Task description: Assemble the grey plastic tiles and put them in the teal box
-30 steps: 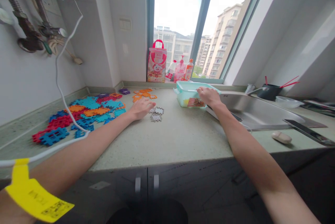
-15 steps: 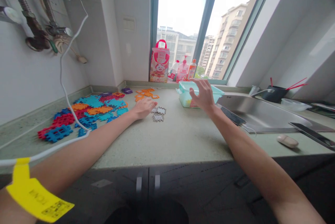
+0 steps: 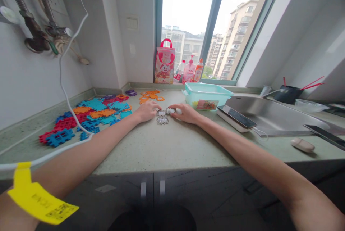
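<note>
Grey interlocking pieces (image 3: 162, 120) lie flat left of the green tub (image 3: 207, 95) and on its nearer side. Largest of all is the table (image 3: 161, 148) under them, a pale speckled top running past the tub on both sides. Right of the tub, the steel sink (image 3: 269, 114) is set into it. Well to the tub's left, coloured pieces (image 3: 101, 114) spread out in red, blue, turquoise and orange. The tub itself carries a picture label on its front wall. Behind it and to the left, a pink bag (image 3: 164, 67) stands by the window. Near the tub's right front corner, a phone (image 3: 238, 116) rests on a white block (image 3: 229, 119). On the tub's near left side, the right hand (image 3: 185, 113) has its grip closed on a pale piece (image 3: 171, 110), at the grey ones' right edge. Farther left of the tub, the left hand (image 3: 147, 111) has its fingertips at their left edge; whether its grip is clamped on anything, I cannot tell.
</note>
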{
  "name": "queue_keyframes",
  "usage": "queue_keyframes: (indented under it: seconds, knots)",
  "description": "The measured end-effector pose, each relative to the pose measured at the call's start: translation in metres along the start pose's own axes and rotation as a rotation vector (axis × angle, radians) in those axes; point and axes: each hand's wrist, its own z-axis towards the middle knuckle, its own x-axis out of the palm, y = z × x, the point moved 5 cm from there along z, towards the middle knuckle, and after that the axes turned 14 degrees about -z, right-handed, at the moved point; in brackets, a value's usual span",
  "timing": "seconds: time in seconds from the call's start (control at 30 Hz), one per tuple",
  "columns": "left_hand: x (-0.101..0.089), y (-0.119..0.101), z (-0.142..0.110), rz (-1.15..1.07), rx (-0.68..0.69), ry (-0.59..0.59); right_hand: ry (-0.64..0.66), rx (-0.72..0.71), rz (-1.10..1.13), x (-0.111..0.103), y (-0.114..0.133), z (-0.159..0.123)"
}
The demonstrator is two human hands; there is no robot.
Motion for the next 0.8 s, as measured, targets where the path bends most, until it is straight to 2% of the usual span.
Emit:
queue_keyframes:
  seconds: [0.13,0.27,0.37,0.57,0.8]
  knots:
    - [0.005,-0.003,0.0,0.031,-0.017,0.001,-0.071,-0.022,0.075,-0.004,0.002,0.001]
    - [0.009,0.003,-0.001,0.096,-0.152,-0.019,-0.038,-0.077,0.109,0.001,0.006,0.001]
    - [0.009,0.004,-0.001,0.106,-0.187,-0.008,-0.034,-0.075,0.116,-0.001,0.003,0.0]
    - [0.01,0.006,-0.001,0.118,-0.237,0.04,0.114,-0.119,0.117,0.001,0.001,-0.002]
    - [0.011,0.01,0.001,0.102,-0.218,0.045,0.091,-0.013,0.093,-0.001,-0.002,0.0]
